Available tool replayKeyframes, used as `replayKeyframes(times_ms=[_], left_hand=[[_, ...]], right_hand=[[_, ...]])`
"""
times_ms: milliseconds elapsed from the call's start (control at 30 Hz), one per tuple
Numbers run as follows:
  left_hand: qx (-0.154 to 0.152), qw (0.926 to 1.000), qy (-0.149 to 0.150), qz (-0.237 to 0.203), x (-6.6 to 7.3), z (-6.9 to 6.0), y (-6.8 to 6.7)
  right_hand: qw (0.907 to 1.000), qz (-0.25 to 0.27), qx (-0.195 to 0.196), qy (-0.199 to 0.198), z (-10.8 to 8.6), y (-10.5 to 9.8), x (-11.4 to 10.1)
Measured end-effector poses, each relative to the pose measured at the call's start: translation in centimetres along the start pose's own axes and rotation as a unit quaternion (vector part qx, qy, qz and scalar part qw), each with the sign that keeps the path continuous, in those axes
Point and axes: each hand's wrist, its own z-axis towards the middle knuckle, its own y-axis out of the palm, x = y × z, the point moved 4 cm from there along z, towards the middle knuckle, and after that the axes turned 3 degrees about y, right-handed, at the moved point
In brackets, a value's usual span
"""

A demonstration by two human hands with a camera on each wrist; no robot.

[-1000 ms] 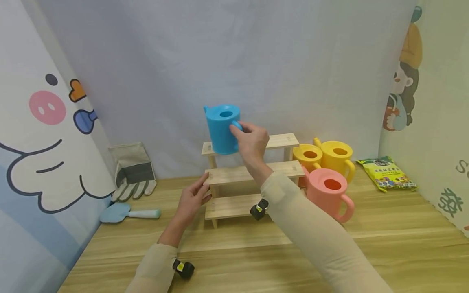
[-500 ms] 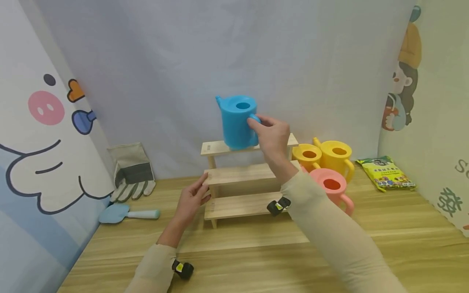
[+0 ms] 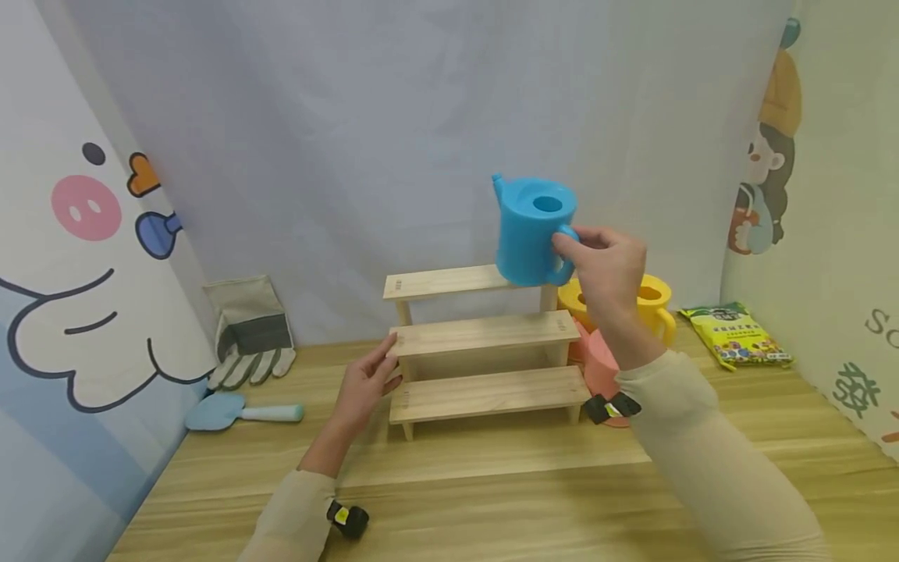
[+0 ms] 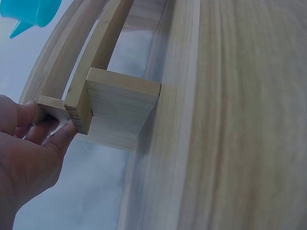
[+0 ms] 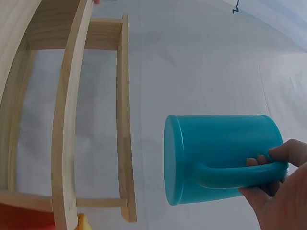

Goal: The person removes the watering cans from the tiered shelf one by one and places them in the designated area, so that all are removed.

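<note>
My right hand (image 3: 609, 269) grips the handle of a blue watering can (image 3: 530, 238). The can hangs upright over the right end of the top tier of a wooden three-step stand (image 3: 485, 334). In the right wrist view, a gap shows between the base of the watering can (image 5: 173, 160) and the stand (image 5: 123, 120). At the stand's left end, my left hand (image 3: 365, 384) holds the middle tier by its edge. The left wrist view shows the thumb and curled fingers of this hand (image 4: 29, 160) at the board ends.
Yellow watering cans (image 3: 660, 295) and a pink watering can (image 3: 599, 363), partly hidden by my right arm, stand right of the stand. A yellow-green bag (image 3: 736, 336) lies farther right. Gloves (image 3: 256, 363) and a blue trowel (image 3: 218, 411) are on the left.
My right hand has carried the blue watering can rightward and slightly up, from the top tier's left end to above its right end. The left hand has stayed on the stand.
</note>
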Motion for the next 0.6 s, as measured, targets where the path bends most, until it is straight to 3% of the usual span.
replayKeyframes(times_ms=[600], left_hand=[[-0.008, 1.0000, 0.003, -0.004, -0.1, 0.0, 0.0]], right_hand=[[0.9921, -0.121, 0.034, 0.003, 0.8, -10.4, 2.3]])
